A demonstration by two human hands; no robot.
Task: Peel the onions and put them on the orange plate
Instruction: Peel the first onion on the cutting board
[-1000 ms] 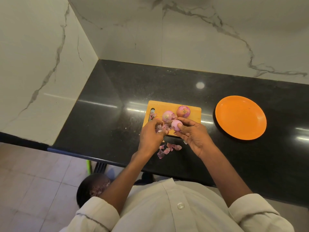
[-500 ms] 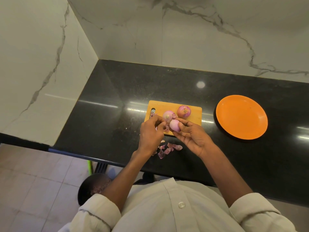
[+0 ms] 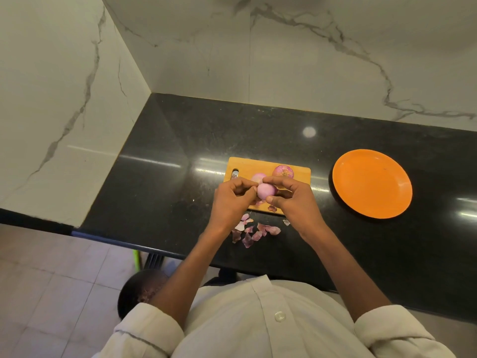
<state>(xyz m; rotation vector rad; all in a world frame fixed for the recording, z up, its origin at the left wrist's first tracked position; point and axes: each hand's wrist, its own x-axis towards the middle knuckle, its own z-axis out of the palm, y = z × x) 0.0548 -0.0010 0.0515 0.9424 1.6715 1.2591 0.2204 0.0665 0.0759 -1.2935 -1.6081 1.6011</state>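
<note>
Both hands [image 3: 268,200] hold pale onion [image 3: 265,190] over cutting board [image 3: 245,165]; peel scraps [image 3: 254,231] near desk [image 3: 180,182] edge; orange plate [image 3: 371,183] right, apart.

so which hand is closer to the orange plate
Right. The right hand holds the peeled onion over the cutting board, on the side toward the orange plate. The left hand is on the onion's far side, farther from the plate.
</note>
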